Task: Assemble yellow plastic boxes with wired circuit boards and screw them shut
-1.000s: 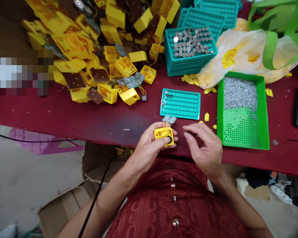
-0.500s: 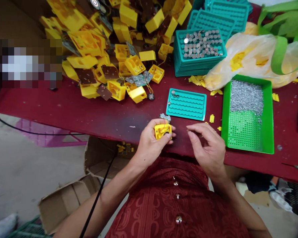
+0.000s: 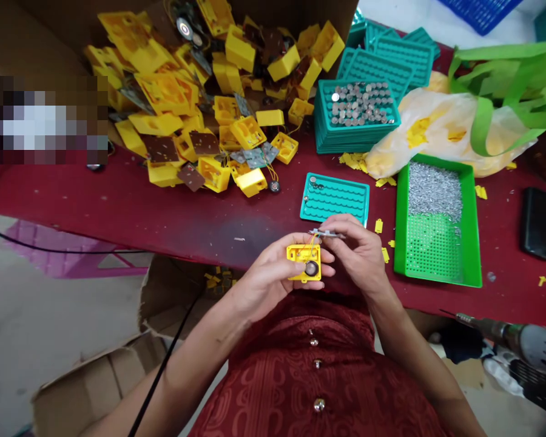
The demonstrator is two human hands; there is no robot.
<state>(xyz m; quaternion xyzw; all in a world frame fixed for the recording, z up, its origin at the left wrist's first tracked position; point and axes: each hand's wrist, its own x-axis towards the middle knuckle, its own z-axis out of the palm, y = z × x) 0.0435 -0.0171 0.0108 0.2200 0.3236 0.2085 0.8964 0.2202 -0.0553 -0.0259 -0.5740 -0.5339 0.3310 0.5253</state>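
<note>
Hands clamped on a yellow casing and wired plate (green tray holds metal pins).

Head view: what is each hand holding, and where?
The left hand grips a yellow plastic housing by its sides; the right hand pinches a grey plate by its edge.

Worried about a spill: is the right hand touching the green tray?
Apart: the head view shows red tabletop between the right hand and the green tray.
</note>
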